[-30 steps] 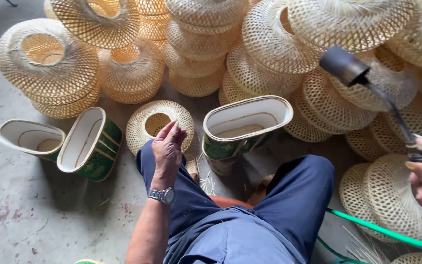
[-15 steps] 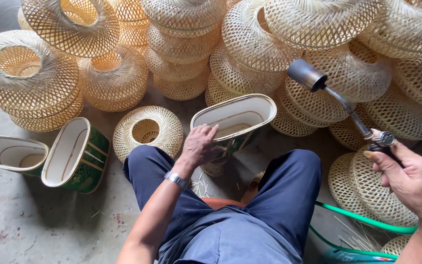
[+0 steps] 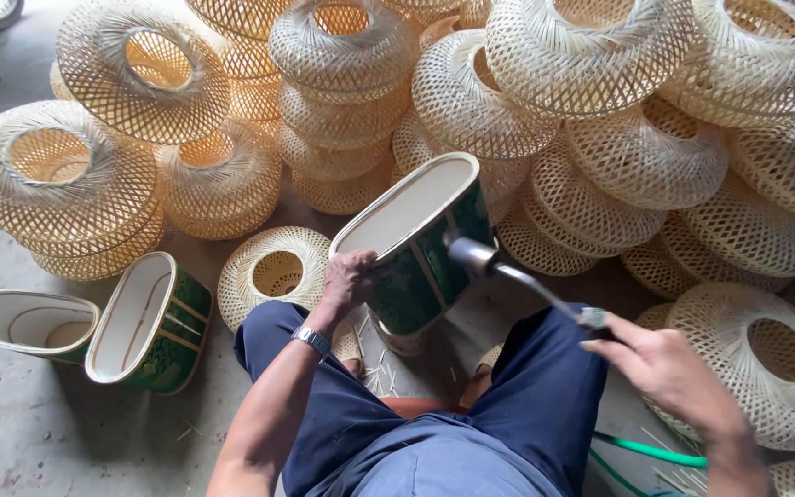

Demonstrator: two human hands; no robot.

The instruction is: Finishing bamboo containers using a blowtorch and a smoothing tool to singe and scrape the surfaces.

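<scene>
My left hand [image 3: 350,281] grips the rim of a green oval container with a white inside [image 3: 420,230], tilted up between my knees. A metal torch-like tool [image 3: 508,273] is in my right hand [image 3: 669,373]; its round nozzle is close against the container's green side. I sit with dark blue trousers [image 3: 545,396] and a wristwatch [image 3: 311,340] on the left wrist. A small woven bamboo shade [image 3: 273,273] lies on the floor just left of my left hand.
Many woven bamboo lampshades [image 3: 591,55] are piled across the back and right. Two more green oval containers [image 3: 144,322] [image 3: 29,322] lie at the left on the concrete floor. A green hose [image 3: 646,449] runs by my right leg. Bamboo slivers lie under me.
My left hand went from my knee to the container's rim and lifted it upright and closer. My right hand swung the tool down and left until the nozzle reached the container's side.
</scene>
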